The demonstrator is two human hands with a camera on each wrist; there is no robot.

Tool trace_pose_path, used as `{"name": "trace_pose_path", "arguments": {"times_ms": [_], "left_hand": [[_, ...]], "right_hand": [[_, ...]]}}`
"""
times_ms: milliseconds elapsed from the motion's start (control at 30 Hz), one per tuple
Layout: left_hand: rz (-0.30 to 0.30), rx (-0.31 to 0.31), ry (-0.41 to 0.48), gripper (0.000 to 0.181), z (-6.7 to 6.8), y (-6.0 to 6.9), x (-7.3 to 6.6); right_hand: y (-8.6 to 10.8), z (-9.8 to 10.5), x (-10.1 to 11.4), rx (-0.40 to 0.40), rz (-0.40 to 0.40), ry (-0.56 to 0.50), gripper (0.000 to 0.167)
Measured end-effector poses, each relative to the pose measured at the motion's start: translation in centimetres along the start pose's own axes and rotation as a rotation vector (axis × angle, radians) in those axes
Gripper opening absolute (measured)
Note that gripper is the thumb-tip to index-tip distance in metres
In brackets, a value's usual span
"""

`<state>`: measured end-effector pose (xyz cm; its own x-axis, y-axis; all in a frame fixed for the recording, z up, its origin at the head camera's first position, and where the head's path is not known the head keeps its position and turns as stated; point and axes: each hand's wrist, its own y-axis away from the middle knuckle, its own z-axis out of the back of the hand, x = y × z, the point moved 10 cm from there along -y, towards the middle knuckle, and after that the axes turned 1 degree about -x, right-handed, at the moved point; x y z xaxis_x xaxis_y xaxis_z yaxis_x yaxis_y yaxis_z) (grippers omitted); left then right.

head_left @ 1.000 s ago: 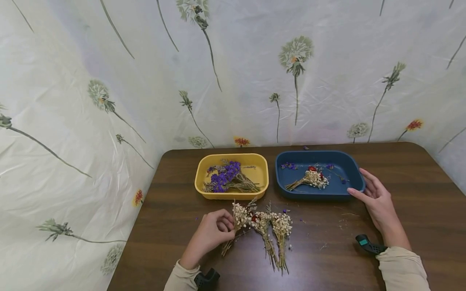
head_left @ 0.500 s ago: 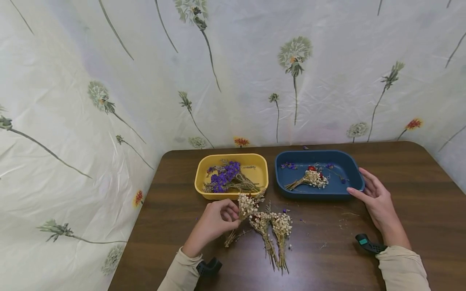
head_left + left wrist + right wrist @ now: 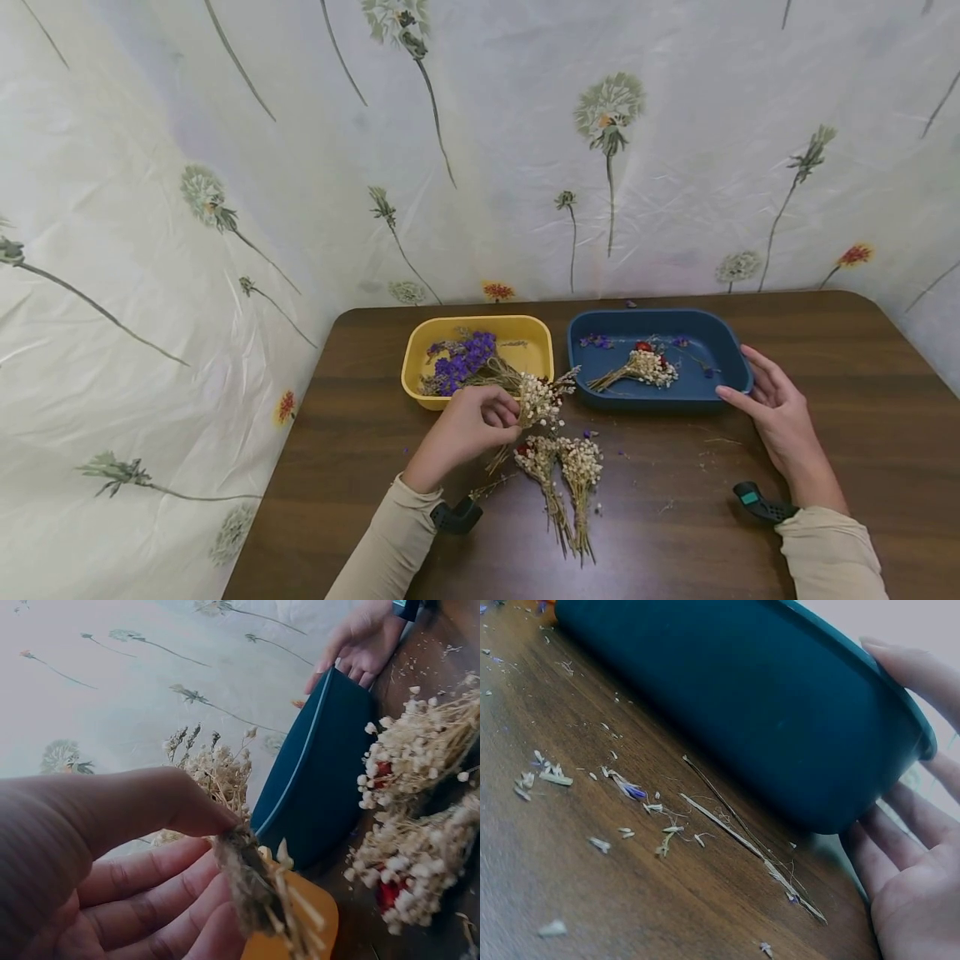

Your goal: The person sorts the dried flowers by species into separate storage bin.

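My left hand [image 3: 480,421] pinches a small bunch of dried white flowers [image 3: 538,402] by its tied stems, between thumb and fingers. The bunch is raised off the table in front of the gap between the yellow tray [image 3: 534,354] and the blue tray [image 3: 652,406]. My right hand [image 3: 776,425] grips the blue tray's right front corner, thumb at the rim and fingers against the outer end wall [image 3: 832,780]. Inside the blue tray lies one white bunch with red blooms [image 3: 648,368]. Two similar bunches, a left one [image 3: 549,483] and a right one [image 3: 582,479], lie on the table.
Purple dried flowers [image 3: 465,364] with tied stems fill part of the yellow tray. Loose purple bits [image 3: 596,342] are in the blue tray. Stem scraps and petals [image 3: 727,825] litter the brown table [image 3: 675,533]. A flower-printed cloth [image 3: 495,167] hangs behind.
My left hand has lifted the white bunch and carried it forward and to the right, away from the other two bunches. My right hand stays on the blue tray.
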<state>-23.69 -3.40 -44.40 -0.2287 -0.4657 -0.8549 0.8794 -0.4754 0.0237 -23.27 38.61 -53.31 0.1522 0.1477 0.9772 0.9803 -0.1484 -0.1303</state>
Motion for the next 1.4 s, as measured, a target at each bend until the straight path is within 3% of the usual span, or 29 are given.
{"name": "trace_pose_path", "arguments": {"times_ms": [467,867,1100,1400], "left_hand": [[-0.051,0.031,-0.082,0.012,-1.3,-5.7,-2.7],[-0.019,0.055,-0.206,0.011,-3.0,-10.9,-4.8],[-0.031,0.079,-0.278,0.011,-4.6,-13.4,-5.8],[-0.030,0.060,-0.381,0.008,-6.2,-15.9,-7.0]], "right_hand": [[0.0,-0.1,0.1,0.012,0.012,-0.018,0.074],[-0.2,0.1,0.2,-0.006,-0.002,0.011,0.074],[0.0,0.2,0.2,-0.008,-0.008,0.011,0.073],[-0.1,0.2,0.2,-0.016,0.009,0.004,0.074]]}}
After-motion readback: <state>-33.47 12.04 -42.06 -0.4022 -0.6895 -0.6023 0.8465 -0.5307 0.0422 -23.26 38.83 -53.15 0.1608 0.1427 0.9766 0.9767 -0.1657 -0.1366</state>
